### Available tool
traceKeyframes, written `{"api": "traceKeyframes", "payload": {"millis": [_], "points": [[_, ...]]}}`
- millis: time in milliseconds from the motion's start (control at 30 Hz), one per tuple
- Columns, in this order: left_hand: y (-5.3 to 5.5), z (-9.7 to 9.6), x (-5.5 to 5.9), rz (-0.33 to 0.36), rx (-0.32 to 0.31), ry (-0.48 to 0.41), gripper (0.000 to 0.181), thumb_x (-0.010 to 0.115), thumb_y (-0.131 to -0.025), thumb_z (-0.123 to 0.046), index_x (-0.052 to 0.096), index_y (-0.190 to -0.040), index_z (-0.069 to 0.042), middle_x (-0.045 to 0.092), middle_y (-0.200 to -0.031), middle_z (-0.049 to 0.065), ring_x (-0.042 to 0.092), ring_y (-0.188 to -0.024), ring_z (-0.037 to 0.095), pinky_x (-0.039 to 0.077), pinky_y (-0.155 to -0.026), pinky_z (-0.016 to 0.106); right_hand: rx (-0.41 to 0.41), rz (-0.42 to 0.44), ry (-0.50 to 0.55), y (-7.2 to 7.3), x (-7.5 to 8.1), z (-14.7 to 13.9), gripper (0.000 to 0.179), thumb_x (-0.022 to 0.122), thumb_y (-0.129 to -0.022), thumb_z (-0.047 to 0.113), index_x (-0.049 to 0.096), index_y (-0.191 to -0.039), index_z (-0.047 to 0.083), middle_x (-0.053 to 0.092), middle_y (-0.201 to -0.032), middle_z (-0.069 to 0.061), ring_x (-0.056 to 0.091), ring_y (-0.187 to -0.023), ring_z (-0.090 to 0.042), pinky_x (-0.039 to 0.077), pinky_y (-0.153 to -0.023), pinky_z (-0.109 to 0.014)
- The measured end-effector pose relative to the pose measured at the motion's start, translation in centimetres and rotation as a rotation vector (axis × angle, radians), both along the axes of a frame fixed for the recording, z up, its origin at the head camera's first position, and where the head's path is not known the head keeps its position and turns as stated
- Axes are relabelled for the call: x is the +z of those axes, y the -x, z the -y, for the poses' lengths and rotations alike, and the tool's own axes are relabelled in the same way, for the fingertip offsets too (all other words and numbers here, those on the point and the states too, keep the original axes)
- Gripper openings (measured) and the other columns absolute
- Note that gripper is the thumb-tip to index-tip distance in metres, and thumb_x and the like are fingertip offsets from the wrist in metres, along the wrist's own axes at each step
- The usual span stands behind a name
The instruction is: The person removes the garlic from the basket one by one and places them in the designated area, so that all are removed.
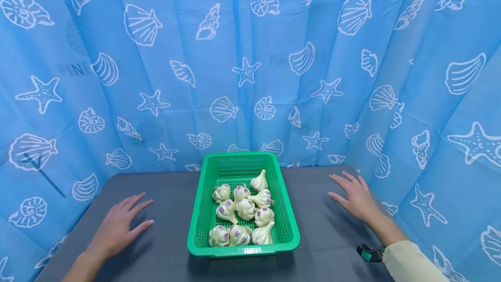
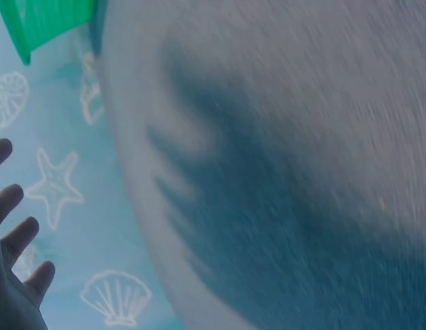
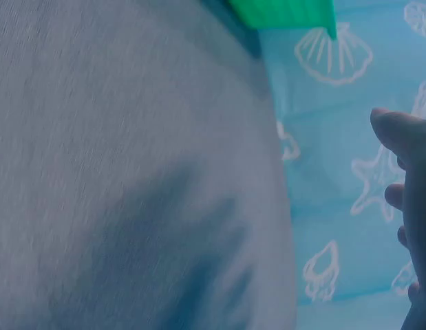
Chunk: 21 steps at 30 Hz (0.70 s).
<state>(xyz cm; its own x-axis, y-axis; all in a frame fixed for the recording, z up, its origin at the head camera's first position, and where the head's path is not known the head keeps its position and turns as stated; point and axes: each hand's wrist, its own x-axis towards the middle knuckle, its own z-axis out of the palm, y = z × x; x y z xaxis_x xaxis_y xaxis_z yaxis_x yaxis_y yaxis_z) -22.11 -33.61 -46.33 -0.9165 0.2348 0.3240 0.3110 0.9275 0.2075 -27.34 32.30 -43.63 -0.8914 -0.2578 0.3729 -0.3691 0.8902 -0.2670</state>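
1. At mid-tabletop (image 1: 164,212): green basket (image 1: 219,251), approx. 10 garlic bulbs (image 1: 245,209) inside; they overlap, so parts are hidden & exact no. is unclear.
2. L hand (image 1: 117,225): left of basket, well apart; fingers loosely extended, thumb held away, nothing in grasp. Forearm cut off at bottom edge.
3. R hand (image 1: 358,201): right of basket, well apart; fingers spread & relaxed, also holding nothing. Dark band (image 1: 369,253) w/ green patch at wrist, partly hidden by pale sleeve (image 1: 411,262).
4. L wrist cam: dim; hand cut off by left edge, its shadow on tabletop; just a basket corner up top.
5. R wrist cam: hand cut off by right edge, some fingers mostly hidden; basket likewise cropped.
6. Behind: blue shell-print curtain (image 1: 270,77); faint lettering hard to read.
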Motion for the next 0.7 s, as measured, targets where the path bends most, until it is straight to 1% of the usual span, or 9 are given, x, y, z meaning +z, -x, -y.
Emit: {"api": "traceKeyframes", "payload": {"millis": [67,133,333,400,533,700], "points": [[-0.1,-0.6,0.1,-0.008,-0.01,-0.027,0.058,0.063,-0.088,-0.056,0.061,-0.131,-0.016,0.047,-0.142,0.017,0.037,-0.129,0.044,0.025,-0.096,0.07,0.02,-0.021,0.022,0.0,0.2,0.5,0.054,0.069,-0.091,0.029,0.054,-0.136,0.002,0.053,-0.135,-0.023,0.033,-0.132,-0.047,0.011,-0.105,-0.068],[-0.1,-1.1,0.1,-0.03,-0.022,-0.053,0.054,0.063,-0.089,-0.054,0.064,-0.128,-0.016,0.049,-0.14,0.015,0.04,-0.128,0.042,0.028,-0.095,0.07,0.043,-0.047,0.041,0.1,0.3,1.1,0.052,0.07,-0.09,0.027,0.056,-0.134,0.002,0.055,-0.132,-0.023,0.035,-0.131,-0.047,0.013,-0.104,-0.068],[-0.6,-2.9,0.4,-0.122,-0.057,-0.159,0.035,0.07,-0.089,-0.038,0.07,-0.117,-0.017,0.057,-0.131,0.01,0.049,-0.12,0.036,0.036,-0.09,0.067,0.086,-0.101,0.069,0.3,0.7,2.7,0.048,0.071,-0.089,0.022,0.059,-0.13,0.002,0.058,-0.128,-0.023,0.042,-0.125,-0.044,0.021,-0.101,-0.068],[-0.8,-3.6,0.6,-0.143,-0.062,-0.195,0.031,0.07,-0.09,-0.035,0.07,-0.115,-0.018,0.058,-0.13,0.01,0.05,-0.119,0.035,0.039,-0.089,0.065,0.097,-0.114,0.087,0.4,0.8,3.1,0.046,0.071,-0.089,0.021,0.06,-0.129,0.002,0.059,-0.128,-0.022,0.044,-0.124,-0.044,0.024,-0.099,-0.067],[-1.1,-4.9,1.0,-0.164,-0.085,-0.283,0.024,0.07,-0.091,-0.028,0.071,-0.112,-0.016,0.059,-0.13,0.01,0.051,-0.118,0.034,0.04,-0.089,0.064,0.128,-0.137,0.137,0.5,1.2,4.0,0.042,0.07,-0.09,0.019,0.061,-0.128,0.002,0.058,-0.129,-0.022,0.046,-0.121,-0.043,0.032,-0.096,-0.065],[-1.4,-6.2,1.2,-0.187,-0.121,-0.405,0.021,0.07,-0.091,-0.017,0.071,-0.111,-0.014,0.06,-0.128,0.01,0.051,-0.118,0.034,0.039,-0.088,0.064,0.16,-0.132,0.188,0.8,1.7,5.1,0.04,0.067,-0.093,0.018,0.06,-0.129,0.003,0.055,-0.133,-0.021,0.045,-0.123,-0.041,0.035,-0.096,-0.061]]}}
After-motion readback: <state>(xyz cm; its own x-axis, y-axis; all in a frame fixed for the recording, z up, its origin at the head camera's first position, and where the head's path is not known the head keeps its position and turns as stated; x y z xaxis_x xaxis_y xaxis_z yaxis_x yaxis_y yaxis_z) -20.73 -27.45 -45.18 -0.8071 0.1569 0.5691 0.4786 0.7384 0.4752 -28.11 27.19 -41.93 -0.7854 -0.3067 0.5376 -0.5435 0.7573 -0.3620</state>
